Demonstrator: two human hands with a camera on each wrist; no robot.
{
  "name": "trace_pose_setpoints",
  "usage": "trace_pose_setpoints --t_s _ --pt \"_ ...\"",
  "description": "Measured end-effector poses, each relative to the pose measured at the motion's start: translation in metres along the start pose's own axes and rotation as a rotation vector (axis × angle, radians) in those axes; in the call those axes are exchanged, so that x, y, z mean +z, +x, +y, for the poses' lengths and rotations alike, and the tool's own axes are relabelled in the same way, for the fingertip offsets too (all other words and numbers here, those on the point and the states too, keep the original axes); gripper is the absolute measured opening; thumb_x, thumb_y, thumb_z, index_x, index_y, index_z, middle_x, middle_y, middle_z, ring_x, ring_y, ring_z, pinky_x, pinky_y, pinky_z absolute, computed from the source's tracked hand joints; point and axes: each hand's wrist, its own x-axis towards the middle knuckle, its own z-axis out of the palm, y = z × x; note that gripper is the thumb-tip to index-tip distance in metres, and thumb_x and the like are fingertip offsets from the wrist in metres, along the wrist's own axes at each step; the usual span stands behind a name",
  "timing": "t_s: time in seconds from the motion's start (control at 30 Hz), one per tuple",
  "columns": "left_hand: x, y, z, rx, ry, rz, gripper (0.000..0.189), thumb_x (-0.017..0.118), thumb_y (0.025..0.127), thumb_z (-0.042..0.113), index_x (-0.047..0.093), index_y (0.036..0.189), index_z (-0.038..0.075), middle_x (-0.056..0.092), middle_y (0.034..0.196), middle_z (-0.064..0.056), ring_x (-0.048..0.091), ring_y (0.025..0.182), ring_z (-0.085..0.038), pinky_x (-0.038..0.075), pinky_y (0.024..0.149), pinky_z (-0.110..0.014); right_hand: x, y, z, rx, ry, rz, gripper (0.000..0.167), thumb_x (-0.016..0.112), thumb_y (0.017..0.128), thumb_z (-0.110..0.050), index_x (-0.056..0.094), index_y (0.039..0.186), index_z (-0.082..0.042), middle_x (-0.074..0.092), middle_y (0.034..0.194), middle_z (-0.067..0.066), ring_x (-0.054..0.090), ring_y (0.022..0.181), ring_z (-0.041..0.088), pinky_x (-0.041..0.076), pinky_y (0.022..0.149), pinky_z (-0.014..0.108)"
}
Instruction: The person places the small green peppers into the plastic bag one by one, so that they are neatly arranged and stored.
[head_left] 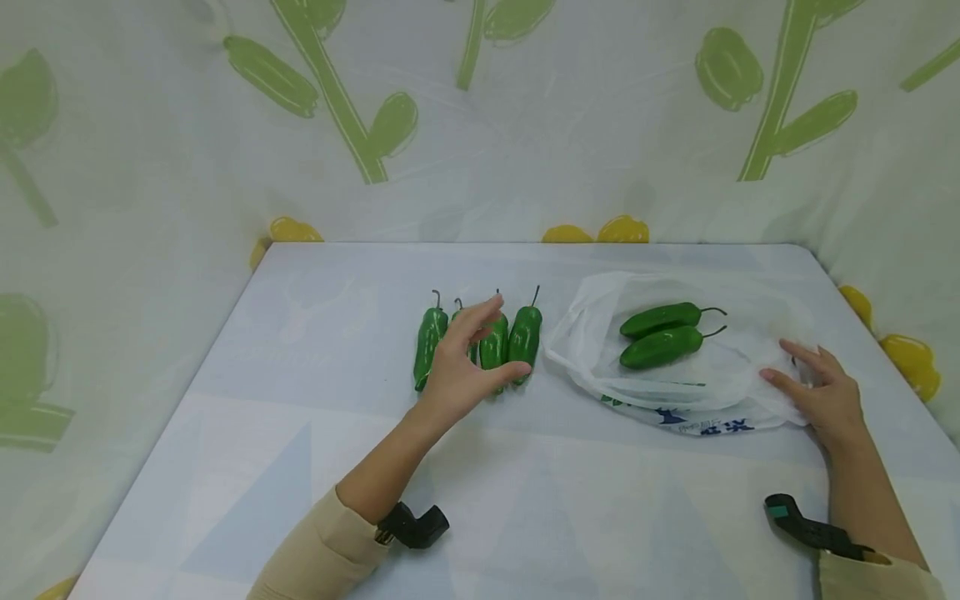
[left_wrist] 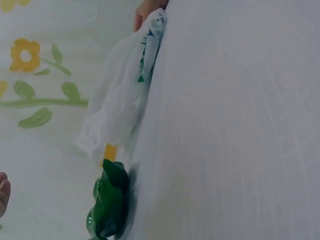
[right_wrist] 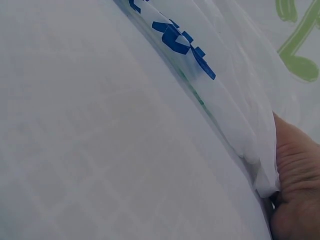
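Note:
Several green chili peppers (head_left: 524, 337) lie side by side on the table, stems pointing away. My left hand (head_left: 459, 367) hovers over this row with thumb and fingers spread apart, hiding part of the middle peppers. In the left wrist view, its fingertips (left_wrist: 4, 194) show at the left edge, apart from the peppers (left_wrist: 109, 205). Two more chili peppers (head_left: 662, 347) rest on a white plastic bag (head_left: 705, 392); whether inside it or on top, I cannot tell. My right hand (head_left: 825, 396) touches the bag's right side, fingers and thumb loosely parted. The right wrist view shows plastic (right_wrist: 240, 115) against the thumb (right_wrist: 297, 165).
A pale cloth with faint triangles covers the table (head_left: 525, 517). Behind and beside it hang curtains (head_left: 585, 142) printed with green stems and yellow flowers. Black straps with camera mounts (head_left: 416, 527) sit on both wrists, at the beige sleeves (head_left: 322, 550).

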Motion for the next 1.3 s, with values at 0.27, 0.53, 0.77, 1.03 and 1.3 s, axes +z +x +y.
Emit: trace_pose_setpoints --t_s 0.27,0.53,0.77,1.03,1.3 --pt "-0.024 -0.005 -0.005 -0.007 0.031 0.094 0.082 0.083 0.07 0.007 0.042 0.141 0.007 0.048 0.133 -0.01 0.048 0.124 -0.022 0.039 0.103 -0.026 0.001 0.0 0.001 -0.005 0.017 0.01 0.07 0.062 0.089 -0.042 0.032 0.147 -0.014 -0.003 0.158 0.016 -0.01 0.143 0.04 -0.001 0.106 0.067" --pt "-0.042 -0.004 -0.018 -0.058 0.019 0.201 0.082 0.081 0.072 0.005 0.04 0.142 0.006 0.044 0.138 -0.012 0.044 0.128 -0.021 0.037 0.105 -0.028 0.002 0.001 0.003 -0.01 0.034 0.008 0.069 0.063 0.089 -0.042 0.033 0.147 -0.018 -0.003 0.158 0.016 -0.011 0.143 0.038 -0.002 0.107 0.067" --pt "-0.052 0.0 -0.034 -0.108 0.051 0.26 0.082 0.082 0.072 0.011 0.04 0.143 0.009 0.042 0.14 -0.009 0.042 0.13 -0.023 0.035 0.107 -0.03 0.001 0.0 0.002 0.009 0.04 0.003 0.071 0.063 0.088 -0.044 0.032 0.147 -0.021 -0.005 0.158 0.014 -0.011 0.143 0.038 -0.001 0.106 0.067" --pt "-0.054 0.001 -0.055 -0.254 0.104 0.211 0.088 0.082 0.074 0.017 0.032 0.147 0.01 0.036 0.146 -0.008 0.036 0.134 -0.023 0.031 0.11 -0.036 0.0 0.0 0.002 0.007 0.049 0.01 0.069 0.063 0.088 -0.043 0.033 0.146 -0.023 -0.005 0.158 0.014 -0.011 0.143 0.037 -0.003 0.107 0.066" --pt "-0.055 -0.002 -0.071 -0.368 0.151 0.188 0.088 0.08 0.077 0.021 0.029 0.148 0.009 0.035 0.148 -0.008 0.033 0.137 -0.023 0.027 0.112 -0.038 0.001 0.001 0.0 0.018 0.049 0.003 0.069 0.062 0.088 -0.043 0.032 0.146 -0.02 -0.006 0.158 0.015 -0.011 0.142 0.039 -0.002 0.106 0.067"
